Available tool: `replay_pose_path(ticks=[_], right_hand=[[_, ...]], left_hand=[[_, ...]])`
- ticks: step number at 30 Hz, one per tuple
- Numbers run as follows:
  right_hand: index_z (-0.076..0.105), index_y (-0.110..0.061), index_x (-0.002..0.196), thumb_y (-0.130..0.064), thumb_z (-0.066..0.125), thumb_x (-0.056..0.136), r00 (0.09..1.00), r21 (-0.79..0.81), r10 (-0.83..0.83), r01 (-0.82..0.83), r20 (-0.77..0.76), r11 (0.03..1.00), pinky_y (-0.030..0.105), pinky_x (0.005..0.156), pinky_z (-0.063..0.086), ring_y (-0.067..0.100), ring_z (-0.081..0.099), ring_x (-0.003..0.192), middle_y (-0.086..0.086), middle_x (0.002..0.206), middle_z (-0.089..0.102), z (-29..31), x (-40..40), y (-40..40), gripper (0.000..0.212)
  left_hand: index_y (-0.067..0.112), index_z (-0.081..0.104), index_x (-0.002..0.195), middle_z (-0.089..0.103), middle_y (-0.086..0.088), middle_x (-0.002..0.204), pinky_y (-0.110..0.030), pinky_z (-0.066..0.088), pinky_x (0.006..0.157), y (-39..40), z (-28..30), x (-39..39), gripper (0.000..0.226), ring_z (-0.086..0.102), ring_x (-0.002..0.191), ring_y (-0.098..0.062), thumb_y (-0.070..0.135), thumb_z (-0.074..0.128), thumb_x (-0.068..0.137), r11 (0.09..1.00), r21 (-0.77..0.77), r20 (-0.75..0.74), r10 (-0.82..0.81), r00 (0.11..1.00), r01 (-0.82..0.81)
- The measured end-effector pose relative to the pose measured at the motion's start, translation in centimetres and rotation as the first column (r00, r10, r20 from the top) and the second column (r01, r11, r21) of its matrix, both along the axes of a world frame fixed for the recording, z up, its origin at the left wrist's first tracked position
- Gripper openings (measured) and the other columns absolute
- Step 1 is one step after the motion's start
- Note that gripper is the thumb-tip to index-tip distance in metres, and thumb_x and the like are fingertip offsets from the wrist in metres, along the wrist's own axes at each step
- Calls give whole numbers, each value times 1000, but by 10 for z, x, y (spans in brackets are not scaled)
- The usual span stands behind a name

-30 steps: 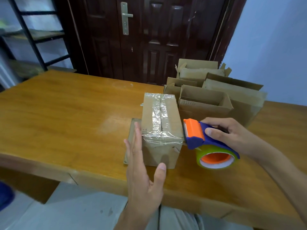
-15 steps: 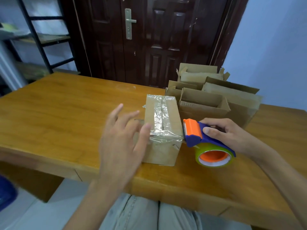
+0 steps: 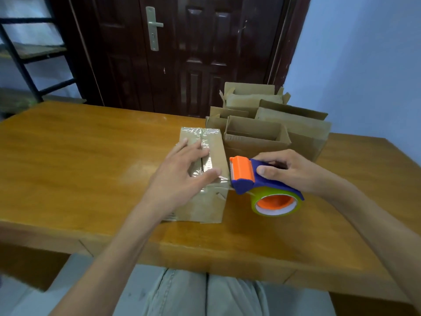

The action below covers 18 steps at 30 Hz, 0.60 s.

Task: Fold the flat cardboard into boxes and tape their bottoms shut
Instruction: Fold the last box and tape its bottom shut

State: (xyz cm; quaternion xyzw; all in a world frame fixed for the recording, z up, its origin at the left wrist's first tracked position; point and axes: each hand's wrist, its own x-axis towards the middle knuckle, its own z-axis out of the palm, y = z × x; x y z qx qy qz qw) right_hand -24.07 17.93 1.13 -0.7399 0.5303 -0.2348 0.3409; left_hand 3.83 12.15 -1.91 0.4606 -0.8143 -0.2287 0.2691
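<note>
A small cardboard box (image 3: 213, 145) stands on the wooden table (image 3: 79, 160) with its taped bottom facing up; clear tape runs along the seam and across the near end. My left hand (image 3: 182, 176) lies flat on top of the box, fingers spread over the tape. My right hand (image 3: 293, 169) grips a blue and orange tape dispenser (image 3: 257, 181) with a roll of clear tape, its orange head touching the box's right side near the top edge.
Several open folded cardboard boxes (image 3: 271, 126) stand in a group behind and to the right of the taped box. A dark wooden door (image 3: 186, 53) is behind the table. A black metal shelf (image 3: 27, 55) stands at the far left. My lap shows below the table's near edge.
My left hand rose from the table's near edge beside the box and came down flat on the taped top. The right hand with the dispenser stayed at the box's right side.
</note>
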Motion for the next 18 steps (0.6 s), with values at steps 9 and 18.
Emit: replay_pose_path(ticks=[9, 18], right_hand=[[68, -23, 127, -34, 58, 103, 999, 4, -25, 25, 36, 1000, 26, 70, 58, 24, 74, 93, -1, 107, 76, -1, -27, 15, 28], [66, -29, 130, -38, 63, 100, 983, 20, 92, -90, -160, 996, 32, 74, 61, 21, 74, 100, -9, 112, 76, 23, -26, 17, 31]], left_hand=[[40, 55, 147, 37, 25, 163, -38, 20, 126, -9, -12, 4, 87, 12, 155, 6, 89, 42, 76, 998, -63, 1, -7, 1000, 7], [39, 54, 147, 37, 24, 163, -33, 18, 124, -11, -14, 3, 89, 12, 155, 4, 89, 42, 75, 999, -49, -13, -19, 1000, 18]])
